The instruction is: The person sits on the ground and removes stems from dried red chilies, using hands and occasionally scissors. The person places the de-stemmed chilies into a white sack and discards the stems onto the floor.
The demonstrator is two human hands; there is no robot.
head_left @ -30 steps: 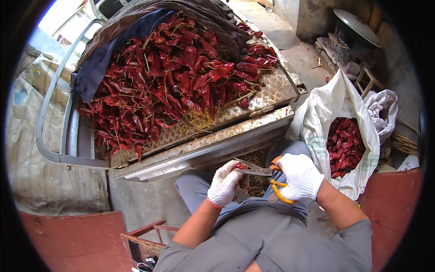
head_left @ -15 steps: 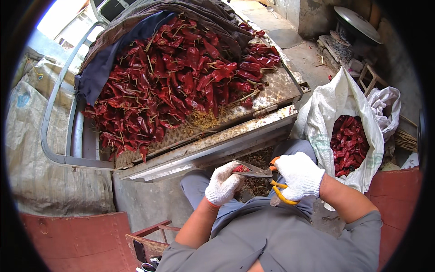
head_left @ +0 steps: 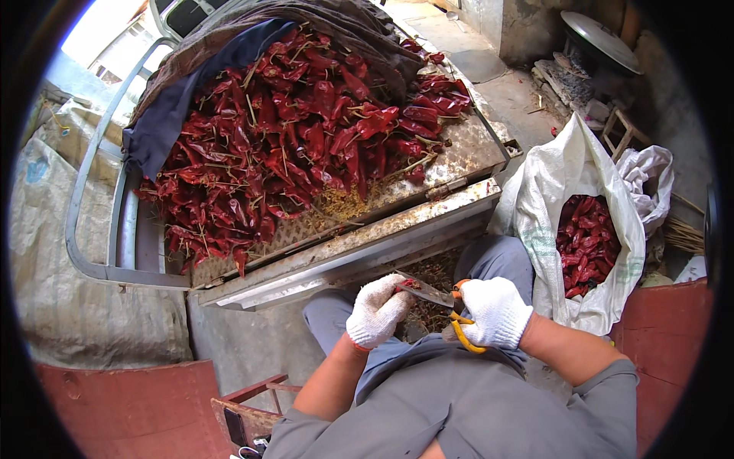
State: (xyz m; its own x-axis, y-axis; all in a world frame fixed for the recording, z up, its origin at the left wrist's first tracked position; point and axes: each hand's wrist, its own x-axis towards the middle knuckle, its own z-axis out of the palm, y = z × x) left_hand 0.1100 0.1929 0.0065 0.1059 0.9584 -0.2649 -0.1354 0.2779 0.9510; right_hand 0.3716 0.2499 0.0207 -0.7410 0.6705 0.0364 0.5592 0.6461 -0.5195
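Observation:
Both my hands wear white knitted gloves and meet above my lap. Between the fingers of my left hand (head_left: pixel 378 312) is a dried red chili pepper (head_left: pixel 407 284), mostly hidden; only a small bit shows at the fingertips. My right hand (head_left: pixel 496 314) is closed round the orange and yellow handles of a pair of scissors (head_left: pixel 433 294). The blades point left, lie almost together, and reach the chili at my left fingertips.
A big heap of dried red chilies (head_left: pixel 306 130) lies on a rusty truck bed (head_left: pixel 451 172), partly under dark cloth (head_left: pixel 172 122). At my right stands an open white woven sack (head_left: pixel 539 206) with chilies inside. A wooden stool (head_left: pixel 256 417) is at lower left.
My right hand has closed the scissors, bringing handles and blades together, and has shifted slightly left and down. My left hand stays almost in place with the chili.

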